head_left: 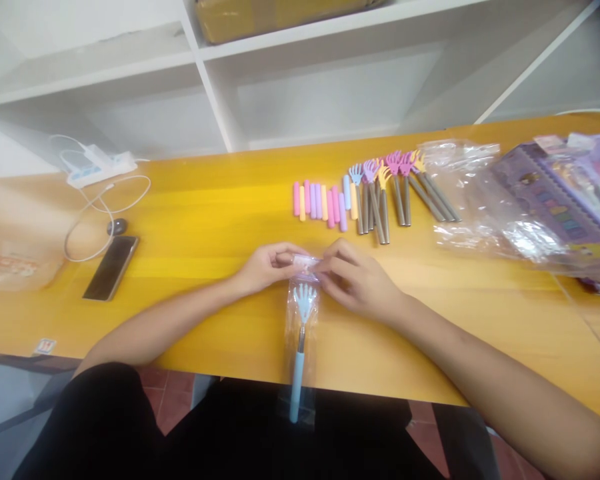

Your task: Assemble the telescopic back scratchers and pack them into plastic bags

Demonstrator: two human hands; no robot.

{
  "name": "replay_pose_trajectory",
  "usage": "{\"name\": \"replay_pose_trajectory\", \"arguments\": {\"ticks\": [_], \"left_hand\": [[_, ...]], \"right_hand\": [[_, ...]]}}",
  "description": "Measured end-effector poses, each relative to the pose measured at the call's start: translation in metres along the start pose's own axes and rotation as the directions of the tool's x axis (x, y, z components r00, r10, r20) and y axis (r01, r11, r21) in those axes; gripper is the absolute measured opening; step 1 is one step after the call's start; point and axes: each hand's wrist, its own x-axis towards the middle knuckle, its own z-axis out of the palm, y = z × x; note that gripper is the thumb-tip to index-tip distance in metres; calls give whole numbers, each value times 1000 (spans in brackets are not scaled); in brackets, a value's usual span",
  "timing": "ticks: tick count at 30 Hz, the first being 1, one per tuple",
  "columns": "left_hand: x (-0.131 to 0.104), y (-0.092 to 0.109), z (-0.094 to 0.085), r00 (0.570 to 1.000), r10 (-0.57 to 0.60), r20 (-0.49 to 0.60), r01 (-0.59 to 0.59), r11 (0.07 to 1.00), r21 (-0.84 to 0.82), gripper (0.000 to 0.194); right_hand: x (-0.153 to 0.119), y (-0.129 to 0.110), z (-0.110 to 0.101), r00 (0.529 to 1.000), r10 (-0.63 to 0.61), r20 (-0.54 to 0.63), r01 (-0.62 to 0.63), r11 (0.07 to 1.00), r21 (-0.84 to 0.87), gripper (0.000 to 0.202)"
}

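A light blue back scratcher [297, 373] lies inside a clear plastic bag [311, 333], its claw head toward the far side and its handle reaching over the table's front edge. At the bag's top end is a small printed label [306, 265]. My left hand [267, 270] pinches the left side of that end. From the right, my right hand [353, 275] grips the same end with curled fingers. Beyond my hands, several pink, purple, yellow and blue handle sleeves [320, 201] lie in a row, beside several back scratchers [380, 200] with bare metal rods.
Clear plastic bags [460, 173] and purple printed packaging [545, 193] lie at the right. A phone [111, 268], a dark round object [117, 227], a white cable [87, 257] and a power strip [103, 168] are at the left. White shelving [215, 100] stands behind the table.
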Motion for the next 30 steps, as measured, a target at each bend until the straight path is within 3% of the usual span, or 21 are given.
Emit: {"name": "replay_pose_trajectory", "arguments": {"ticks": [5, 7, 9, 12, 17, 30], "left_hand": [[-1, 2, 4, 997, 14, -73, -6, 994, 113, 40], [-1, 2, 6, 996, 26, -90, -13, 991, 134, 38], [-2, 1, 7, 995, 44, -89, -32, 990, 139, 36], [-2, 0, 8, 994, 73, -83, -61, 988, 145, 34], [-1, -2, 5, 996, 61, -67, -55, 994, 94, 38], [0, 3, 6, 998, 32, -58, -30, 999, 25, 43]], "right_hand": [[1, -7, 0, 998, 56, 16, -56, 998, 8, 12], [2, -9, 3, 987, 154, -41, -153, 988, 37, 5], [2, -11, 7, 958, 275, -80, -267, 959, 99, 14], [2, -12, 15, 919, 393, -23, -382, 904, 194, 29], [3, -12, 23, 863, 502, 57, -486, 795, 363, 35], [8, -17, 19, 837, 536, 112, -531, 747, 400, 37]]}}
